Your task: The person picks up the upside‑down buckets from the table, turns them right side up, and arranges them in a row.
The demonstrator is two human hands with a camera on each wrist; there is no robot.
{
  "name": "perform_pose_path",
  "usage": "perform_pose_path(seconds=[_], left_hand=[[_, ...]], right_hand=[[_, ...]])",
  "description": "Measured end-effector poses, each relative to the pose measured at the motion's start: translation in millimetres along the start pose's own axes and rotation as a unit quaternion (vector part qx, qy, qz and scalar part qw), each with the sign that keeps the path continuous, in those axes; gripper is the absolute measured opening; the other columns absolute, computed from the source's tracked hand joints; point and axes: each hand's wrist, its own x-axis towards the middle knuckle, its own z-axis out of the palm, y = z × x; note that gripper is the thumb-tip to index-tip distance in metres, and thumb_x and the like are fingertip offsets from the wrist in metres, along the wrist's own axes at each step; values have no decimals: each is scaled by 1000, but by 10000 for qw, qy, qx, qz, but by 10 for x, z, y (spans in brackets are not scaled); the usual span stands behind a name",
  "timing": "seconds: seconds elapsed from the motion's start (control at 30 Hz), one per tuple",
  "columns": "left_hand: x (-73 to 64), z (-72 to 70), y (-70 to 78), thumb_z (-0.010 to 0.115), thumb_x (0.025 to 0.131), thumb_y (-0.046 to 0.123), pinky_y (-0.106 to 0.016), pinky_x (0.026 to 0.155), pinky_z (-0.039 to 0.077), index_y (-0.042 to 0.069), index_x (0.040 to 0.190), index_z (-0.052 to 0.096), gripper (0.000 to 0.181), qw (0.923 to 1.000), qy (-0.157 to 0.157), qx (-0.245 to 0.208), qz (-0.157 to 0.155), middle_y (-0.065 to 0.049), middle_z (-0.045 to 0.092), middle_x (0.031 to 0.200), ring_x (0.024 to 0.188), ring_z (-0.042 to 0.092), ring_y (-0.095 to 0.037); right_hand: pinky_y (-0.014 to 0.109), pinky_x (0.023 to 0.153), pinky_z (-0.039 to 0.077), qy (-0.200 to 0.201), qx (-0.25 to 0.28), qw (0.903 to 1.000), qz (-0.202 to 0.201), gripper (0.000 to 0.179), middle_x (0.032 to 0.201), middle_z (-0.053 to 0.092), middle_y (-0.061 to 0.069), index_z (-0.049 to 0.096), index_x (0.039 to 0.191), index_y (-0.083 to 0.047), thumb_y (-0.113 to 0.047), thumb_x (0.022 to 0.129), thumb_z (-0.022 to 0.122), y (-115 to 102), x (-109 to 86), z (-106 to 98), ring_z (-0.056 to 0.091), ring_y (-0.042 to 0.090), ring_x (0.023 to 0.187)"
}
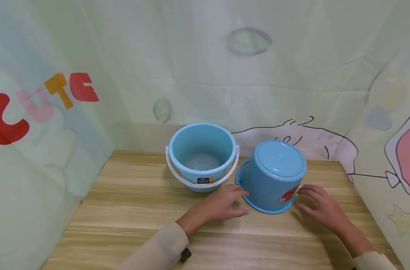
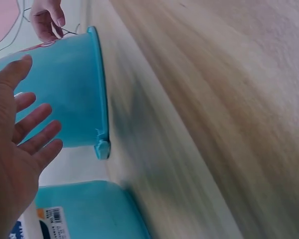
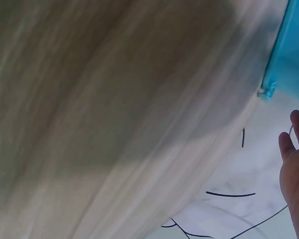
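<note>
An upside-down blue bucket [image 1: 265, 183] stands rim-down on the wooden table, a red sticker on its side. My left hand [image 1: 226, 204] is at its left front with fingers spread, holding nothing; in the left wrist view that hand [image 2: 20, 134] shows an open palm facing the bucket [image 2: 65, 99]. On the other side, my right hand [image 1: 321, 208] has its fingers loosely bent near the bucket's right wall and holds nothing. Left of it stands an upright light-blue bucket [image 1: 203, 157], its white handle [image 1: 205, 185] lowered across the front. I cannot tell whether either hand touches the upside-down bucket.
The wooden table [image 1: 130, 221] runs back to a printed curtain [image 1: 198, 67] with cartoon drawings. Coloured letters mark the curtain at the left. A small black object [image 1: 185, 255] shows beside the left sleeve [image 1: 164, 243].
</note>
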Motion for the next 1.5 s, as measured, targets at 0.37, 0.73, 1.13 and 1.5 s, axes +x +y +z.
perform_pose_path(seconds=[0.37, 0.73, 1.13, 1.5], left_hand=[[57, 130, -73, 73, 95, 47, -25, 99, 53, 15, 130, 69, 47, 9899, -147, 1384, 254, 0, 68, 123, 114, 65, -13], [183, 244, -148, 72, 96, 41, -26, 87, 54, 14, 119, 75, 35, 9799, -223, 1886, 613, 1, 69, 110, 99, 64, -13], [331, 312, -168, 68, 99, 39, -25, 84, 51, 20, 104, 78, 21, 9692, -513, 2262, 832, 5, 63, 89, 82, 57, -10], [383, 393, -228, 66, 100, 32, -26, 76, 48, 19, 99, 78, 18, 9636, -502, 2511, 765, 5, 61, 87, 80, 55, -12]], right_hand=[[50, 89, 59, -549, -329, 9957, -670, 41, 112, 73, 3, 78, 100, -14, -20, 65, 98, 103, 79, 71, 66, 30, 112], [50, 87, 61, -842, -568, 9861, -1314, 34, 111, 75, 5, 78, 96, -15, -23, 68, 95, 213, 133, 115, 70, 30, 108], [48, 87, 62, -828, -649, 9798, -1700, 35, 110, 75, 5, 79, 96, -14, -20, 66, 96, 259, 146, 159, 71, 29, 106], [45, 85, 62, -724, -765, 9786, -1768, 43, 113, 74, 9, 78, 101, -8, -19, 65, 97, 274, 144, 211, 73, 28, 105]])
